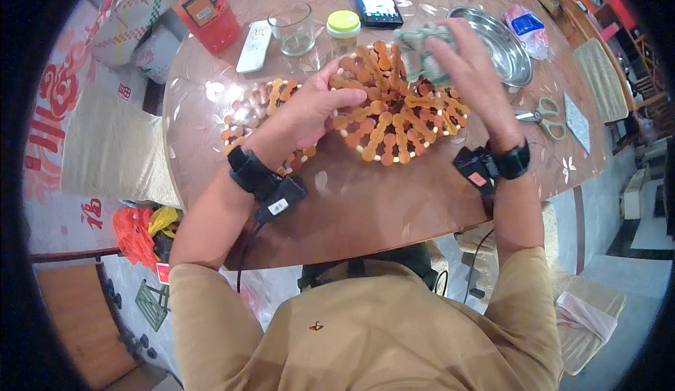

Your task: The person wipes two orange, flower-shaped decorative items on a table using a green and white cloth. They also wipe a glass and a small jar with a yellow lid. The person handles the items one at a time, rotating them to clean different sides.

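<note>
My left hand (321,103) grips the left edge of a round mat of brown wooden pieces and pale beads (387,122), its thumb on top. The mat is bent and partly raised above the table. My right hand (464,58) holds a folded green-and-white cloth (424,53) against the mat's upper right part. Beneath my left forearm lies another beaded mat (258,106), partly hidden by the arm. Both wrists wear black straps with small boxes.
Along the table (327,206) stand a red-filled plastic bottle (211,16), a glass cup (292,32), a yellow-lidded jar (344,29) and a phone (377,3). A steel dish (501,48), scissors (546,117) and a grey flat piece (577,122) are at the right.
</note>
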Demonstrator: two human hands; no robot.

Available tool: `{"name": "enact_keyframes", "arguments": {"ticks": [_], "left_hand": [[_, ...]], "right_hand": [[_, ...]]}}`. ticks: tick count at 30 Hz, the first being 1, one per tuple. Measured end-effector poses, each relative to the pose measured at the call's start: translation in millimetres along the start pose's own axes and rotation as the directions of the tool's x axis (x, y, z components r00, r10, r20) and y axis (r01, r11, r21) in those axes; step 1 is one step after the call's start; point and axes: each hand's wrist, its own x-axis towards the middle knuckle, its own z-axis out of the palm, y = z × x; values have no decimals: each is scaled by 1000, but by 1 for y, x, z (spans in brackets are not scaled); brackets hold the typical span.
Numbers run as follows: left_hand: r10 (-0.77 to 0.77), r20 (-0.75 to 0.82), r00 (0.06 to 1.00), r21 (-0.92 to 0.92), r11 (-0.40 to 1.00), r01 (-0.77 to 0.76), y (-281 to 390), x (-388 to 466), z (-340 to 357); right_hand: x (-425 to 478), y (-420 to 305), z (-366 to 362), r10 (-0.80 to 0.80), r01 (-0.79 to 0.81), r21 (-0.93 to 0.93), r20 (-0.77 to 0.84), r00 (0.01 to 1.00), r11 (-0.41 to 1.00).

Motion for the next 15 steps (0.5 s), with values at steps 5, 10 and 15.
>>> {"name": "enact_keyframes", "arguments": {"ticks": [5,10,15], "left_hand": [[2,76,997,-79,997,4,-12,5,-8],[-19,26,999,-92,996,21,-15,7,-16],[10,82,997,-111,994,-1,-15,6,-7]], "right_hand": [[-7,-12,43,-117,118,-15,43,992,993],[-18,-29,49,-240,229,85,157,958,970],[-10,0,32,-83,80,-120,-23,996,990]]}}
